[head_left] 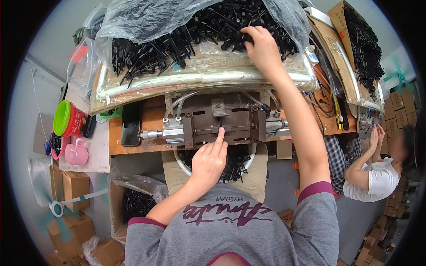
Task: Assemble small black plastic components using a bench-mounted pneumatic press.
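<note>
At the worktop's (pixel 119 147) front edge, the left hand (pixel 209 160) rests a straight index finger on the metal fixture (pixel 199 116), others curled — any hold unclear. Beyond, toward the tray's (pixel 146 88) right edge, the right hand (pixel 264 52) dips, loosely bent, into heaped black parts (pixel 177 45); its hold is hidden. Seemingly a picking step — next calls for separating one part.

On the left, a red bucket (pixel 76 122) stands just beyond a pink cup (pixel 76 153); a dark phone (pixel 131 126) lies to their right; cardboard boxes (pixel 76 231) stand near left.
</note>
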A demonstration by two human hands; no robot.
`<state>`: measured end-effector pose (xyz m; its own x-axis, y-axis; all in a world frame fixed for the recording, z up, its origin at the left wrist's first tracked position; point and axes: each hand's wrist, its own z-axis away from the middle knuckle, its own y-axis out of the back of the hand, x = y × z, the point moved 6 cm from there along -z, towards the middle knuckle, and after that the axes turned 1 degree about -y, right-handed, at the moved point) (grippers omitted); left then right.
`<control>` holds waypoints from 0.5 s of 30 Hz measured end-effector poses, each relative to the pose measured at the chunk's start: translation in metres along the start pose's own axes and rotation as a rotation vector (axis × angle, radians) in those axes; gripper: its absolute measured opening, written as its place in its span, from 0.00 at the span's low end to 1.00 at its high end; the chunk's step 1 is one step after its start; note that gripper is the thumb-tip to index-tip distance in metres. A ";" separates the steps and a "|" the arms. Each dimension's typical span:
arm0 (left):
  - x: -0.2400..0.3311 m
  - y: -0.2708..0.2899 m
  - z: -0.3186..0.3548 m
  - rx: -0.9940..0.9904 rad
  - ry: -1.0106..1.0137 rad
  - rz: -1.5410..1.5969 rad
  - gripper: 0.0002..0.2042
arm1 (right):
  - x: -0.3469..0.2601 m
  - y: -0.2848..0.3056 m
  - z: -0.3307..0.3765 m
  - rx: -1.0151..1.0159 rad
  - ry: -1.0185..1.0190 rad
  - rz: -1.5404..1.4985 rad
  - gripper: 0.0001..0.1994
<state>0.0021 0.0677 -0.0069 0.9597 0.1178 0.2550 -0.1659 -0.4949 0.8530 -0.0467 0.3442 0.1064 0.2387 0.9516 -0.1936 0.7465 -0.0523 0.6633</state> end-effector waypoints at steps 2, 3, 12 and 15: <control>-0.003 0.000 -0.005 -0.041 0.017 0.021 0.12 | -0.007 -0.002 0.004 -0.058 -0.019 -0.041 0.13; -0.003 0.000 -0.006 -0.053 0.016 0.018 0.12 | -0.009 -0.002 0.006 -0.087 -0.029 -0.062 0.13; -0.007 0.009 -0.013 -0.091 0.043 0.106 0.12 | -0.033 0.015 0.031 -0.128 0.040 -0.177 0.10; -0.016 0.043 -0.040 0.108 0.085 0.320 0.15 | -0.038 0.024 0.038 -0.125 0.002 -0.412 0.10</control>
<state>-0.0298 0.0785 0.0440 0.8399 0.0111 0.5426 -0.4261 -0.6058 0.6719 -0.0141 0.2948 0.1022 -0.0647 0.8858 -0.4595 0.6980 0.3692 0.6136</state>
